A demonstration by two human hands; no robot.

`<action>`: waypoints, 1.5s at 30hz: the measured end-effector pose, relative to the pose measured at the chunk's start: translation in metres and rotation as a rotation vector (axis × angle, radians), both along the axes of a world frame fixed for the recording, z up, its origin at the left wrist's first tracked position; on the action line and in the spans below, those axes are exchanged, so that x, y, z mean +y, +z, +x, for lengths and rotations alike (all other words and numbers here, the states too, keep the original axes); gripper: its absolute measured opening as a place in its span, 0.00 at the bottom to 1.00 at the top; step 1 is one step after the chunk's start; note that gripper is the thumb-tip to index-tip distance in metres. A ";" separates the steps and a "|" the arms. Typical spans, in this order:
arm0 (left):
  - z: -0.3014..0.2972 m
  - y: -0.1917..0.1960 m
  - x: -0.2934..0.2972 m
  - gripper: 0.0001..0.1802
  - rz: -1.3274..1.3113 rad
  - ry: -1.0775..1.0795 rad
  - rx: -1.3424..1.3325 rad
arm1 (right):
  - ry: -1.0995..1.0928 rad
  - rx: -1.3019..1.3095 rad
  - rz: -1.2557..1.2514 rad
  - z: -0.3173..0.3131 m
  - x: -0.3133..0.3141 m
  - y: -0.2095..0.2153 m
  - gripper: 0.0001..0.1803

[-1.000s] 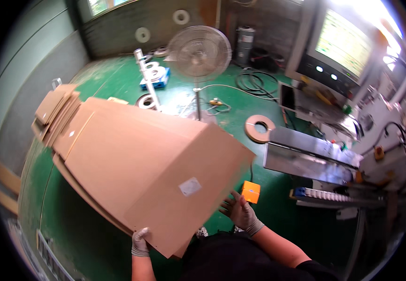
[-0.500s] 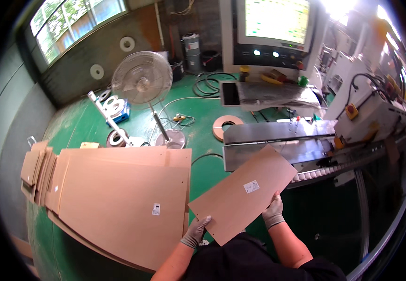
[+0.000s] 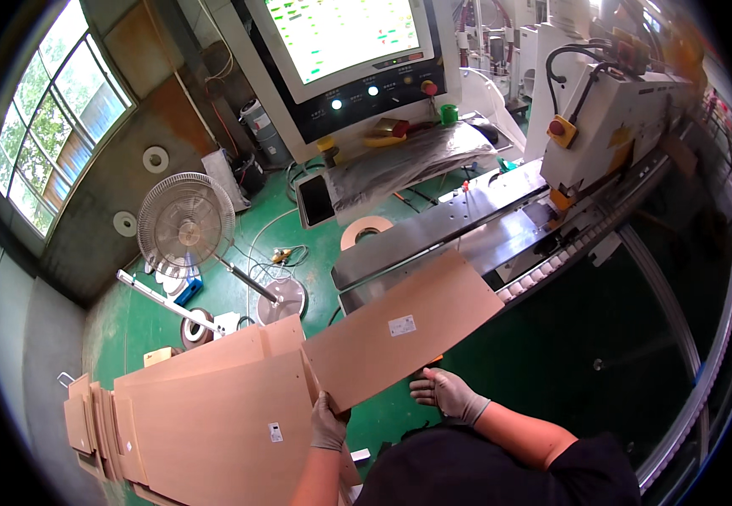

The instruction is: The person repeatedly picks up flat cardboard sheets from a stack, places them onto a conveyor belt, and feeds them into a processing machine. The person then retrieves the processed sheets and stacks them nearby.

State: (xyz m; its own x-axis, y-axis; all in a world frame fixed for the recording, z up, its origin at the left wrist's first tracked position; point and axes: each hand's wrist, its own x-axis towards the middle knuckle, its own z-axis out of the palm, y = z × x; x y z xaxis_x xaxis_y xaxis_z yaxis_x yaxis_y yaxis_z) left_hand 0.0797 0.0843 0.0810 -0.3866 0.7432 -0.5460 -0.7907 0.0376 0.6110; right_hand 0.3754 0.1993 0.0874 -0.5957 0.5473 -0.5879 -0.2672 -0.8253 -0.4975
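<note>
White machine (image 3: 594, 126) is standing at the right end of the metal table (image 3: 442, 228). Pile of flat brown boards (image 3: 205, 422) is lying left of the table, toward your side. Floor fan (image 3: 187, 221) is standing left of the table too, farther out from you. Row of white rollers (image 3: 543, 274) is running along the table's near side.

Single board (image 3: 404, 347), the one you are handling, is slanting over the table's near left end; cannot tell whether it is touching the metal or hanging just above.

Risk: you are gripping one corner only, so the far end could dip or swing if your grip slips, perhaps knocking the table edge. Its right corner is showing close to the rollers beside the table; a tilt could make it snag there.

Left hand (image 3: 329, 423) is gripping the board's nearest corner, on your side of the table, thumb over the top face. Right hand (image 3: 450, 395) is hovering open, also your side of the table, just off the board's near edge, fingers pointing left, seemingly holding nothing. Small white label (image 3: 401, 325) is facing up mid-board, just your side of the table.
</note>
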 end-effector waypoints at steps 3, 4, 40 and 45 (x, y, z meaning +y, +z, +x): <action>-0.007 -0.003 0.017 0.20 0.052 -0.073 0.088 | 0.003 0.088 -0.024 -0.007 0.020 0.003 0.29; -0.005 0.001 0.024 0.20 0.092 -0.130 0.131 | -0.002 0.116 -0.058 -0.006 0.030 0.004 0.29; 0.082 -0.146 -0.041 0.22 -0.361 -1.367 1.150 | -0.561 0.362 -0.297 0.215 0.218 0.044 0.36; 0.094 -0.153 -0.068 0.23 -0.627 -1.263 0.973 | -0.660 0.078 -0.169 0.274 0.261 0.013 0.45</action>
State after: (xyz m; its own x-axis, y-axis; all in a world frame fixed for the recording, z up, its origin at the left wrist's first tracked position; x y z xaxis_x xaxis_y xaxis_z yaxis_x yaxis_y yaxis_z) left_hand 0.1737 0.0158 -0.0722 -0.1136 0.6054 -0.7878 0.5416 0.7025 0.4618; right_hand 0.6494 0.4602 0.1008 -0.2130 0.7151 -0.6658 -0.7709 -0.5417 -0.3351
